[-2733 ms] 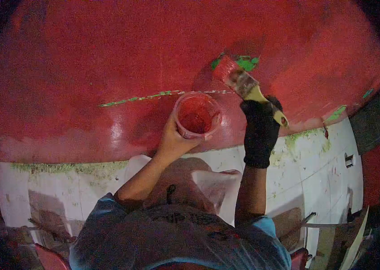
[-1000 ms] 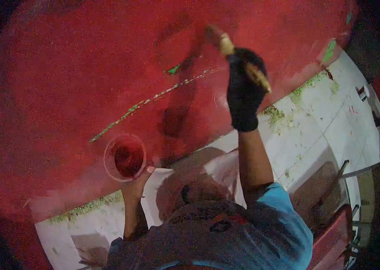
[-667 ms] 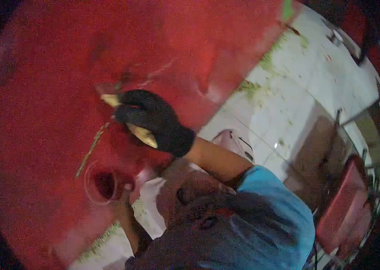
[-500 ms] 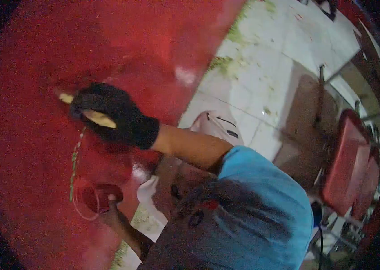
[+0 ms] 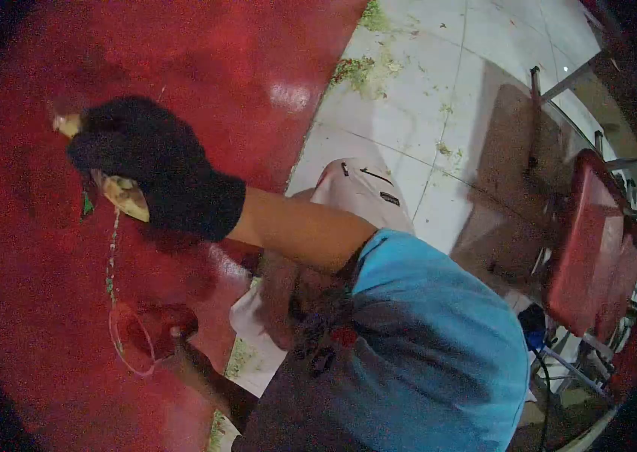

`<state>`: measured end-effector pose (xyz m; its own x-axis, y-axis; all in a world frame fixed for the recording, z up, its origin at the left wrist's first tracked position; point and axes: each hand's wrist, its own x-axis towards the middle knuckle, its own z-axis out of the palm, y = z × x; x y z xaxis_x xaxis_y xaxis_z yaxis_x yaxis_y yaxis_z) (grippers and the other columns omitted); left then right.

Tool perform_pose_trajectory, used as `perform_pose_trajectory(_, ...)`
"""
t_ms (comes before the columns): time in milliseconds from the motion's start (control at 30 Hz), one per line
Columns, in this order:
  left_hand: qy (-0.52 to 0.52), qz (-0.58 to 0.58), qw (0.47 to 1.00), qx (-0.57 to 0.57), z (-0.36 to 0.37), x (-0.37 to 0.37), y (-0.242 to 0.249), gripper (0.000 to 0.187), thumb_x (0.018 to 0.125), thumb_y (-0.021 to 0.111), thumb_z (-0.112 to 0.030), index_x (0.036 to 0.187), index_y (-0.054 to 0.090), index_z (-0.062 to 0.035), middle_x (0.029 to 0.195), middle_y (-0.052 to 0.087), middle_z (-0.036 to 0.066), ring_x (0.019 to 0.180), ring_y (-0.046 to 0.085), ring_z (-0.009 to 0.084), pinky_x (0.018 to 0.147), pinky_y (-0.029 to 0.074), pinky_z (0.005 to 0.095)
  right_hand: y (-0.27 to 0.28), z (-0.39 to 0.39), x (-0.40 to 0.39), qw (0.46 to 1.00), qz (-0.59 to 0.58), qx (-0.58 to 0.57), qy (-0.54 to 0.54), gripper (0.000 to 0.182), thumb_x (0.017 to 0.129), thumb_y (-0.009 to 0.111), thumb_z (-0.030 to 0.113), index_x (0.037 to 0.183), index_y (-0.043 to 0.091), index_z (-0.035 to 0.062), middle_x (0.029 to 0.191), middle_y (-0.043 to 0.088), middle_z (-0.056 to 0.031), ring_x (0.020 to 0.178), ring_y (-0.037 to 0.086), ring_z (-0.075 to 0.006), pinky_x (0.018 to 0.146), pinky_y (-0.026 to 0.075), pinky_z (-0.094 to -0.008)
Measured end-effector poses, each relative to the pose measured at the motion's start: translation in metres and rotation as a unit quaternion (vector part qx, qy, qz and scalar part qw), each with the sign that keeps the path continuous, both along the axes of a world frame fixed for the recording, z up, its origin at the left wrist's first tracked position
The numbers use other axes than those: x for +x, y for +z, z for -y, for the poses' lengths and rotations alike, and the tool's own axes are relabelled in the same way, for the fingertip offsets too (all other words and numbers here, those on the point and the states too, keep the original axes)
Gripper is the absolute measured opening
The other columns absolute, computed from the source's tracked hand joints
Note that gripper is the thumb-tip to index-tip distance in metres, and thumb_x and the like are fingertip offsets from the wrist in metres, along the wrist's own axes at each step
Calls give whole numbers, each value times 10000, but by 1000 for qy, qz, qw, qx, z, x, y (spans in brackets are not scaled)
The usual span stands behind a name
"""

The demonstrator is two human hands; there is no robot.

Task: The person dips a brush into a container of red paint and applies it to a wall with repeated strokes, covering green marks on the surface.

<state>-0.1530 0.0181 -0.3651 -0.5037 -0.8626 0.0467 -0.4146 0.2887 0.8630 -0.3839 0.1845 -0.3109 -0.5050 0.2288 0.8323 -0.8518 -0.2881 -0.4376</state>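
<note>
My right hand [image 5: 156,162], in a black glove, is wrapped round a pale yellowish object [image 5: 126,197] that shows at both sides of the fist; its kind is unclear. From beneath this fist a thin strand flecked with green [image 5: 113,260] hangs toward a reddish, see-through cup [image 5: 134,335] with a pink rim. My left hand [image 5: 175,350], bare and dim, is at the cup, its fingers closed on the side away from the rim. A small green piece [image 5: 88,203] shows just below the gloved fingers.
A glossy red surface [image 5: 258,45] spreads under both hands. Beside it lies white tiled floor [image 5: 409,113] strewn with green scraps. A red chair [image 5: 582,248] with metal legs stands at the right, near a dark cable [image 5: 544,392].
My gloved right hand has shifted up and left in the picture, with the pale object still in its grip. The cup appears slightly further left, its rim more tilted. The whole view has shifted.
</note>
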Motion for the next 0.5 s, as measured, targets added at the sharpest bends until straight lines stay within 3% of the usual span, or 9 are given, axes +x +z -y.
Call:
perform_pose_trajectory(100,-68,-58,996,-19,4,-3,-5,802,680,740,-224,1278,288,60,1236,428,168,1084,445,275,943,361,372,-9,18,14,999,-6,32,39,177,811,558,208,901,579,57,698,537,-96,647,542,-273,580,433,-357)
perform_pose_trajectory(233,-47,-69,996,-9,25,1,-18,793,667,740,-187,1279,295,50,1246,419,167,1090,439,280,947,359,385,-15,42,29,991,-37,83,101,202,818,552,229,886,577,40,732,573,-90,664,564,-245,592,455,-335)
perform_pose_trajectory(300,-106,-213,969,64,24,1,-22,779,656,740,-162,1275,311,36,1227,432,163,1074,454,274,941,368,383,-16,44,26,991,-101,-50,68,213,817,542,209,918,571,23,791,591,-102,666,562,-253,617,455,-331)
perform_pose_trajectory(333,-94,-216,970,54,24,2,-20,779,656,740,-162,1275,311,36,1227,432,163,1074,454,274,941,368,383,-13,31,17,990,-103,-58,81,213,817,542,209,918,571,23,791,591,-102,666,562,-253,617,455,-331)
perform_pose_trajectory(400,-31,-84,996,22,23,2,-16,787,639,744,-127,1277,310,27,1202,448,150,1064,464,269,928,381,381,-8,1,-5,1000,1,5,-1,262,806,520,171,1025,555,31,676,564,-82,631,584,-213,522,465,-304)
perform_pose_trajectory(500,-31,-133,991,15,-5,-5,-8,811,606,755,-91,1274,312,27,1189,455,134,1056,472,249,918,389,360,-9,11,7,997,24,37,70,228,808,535,166,989,561,29,722,572,-94,659,578,-225,562,460,-307)
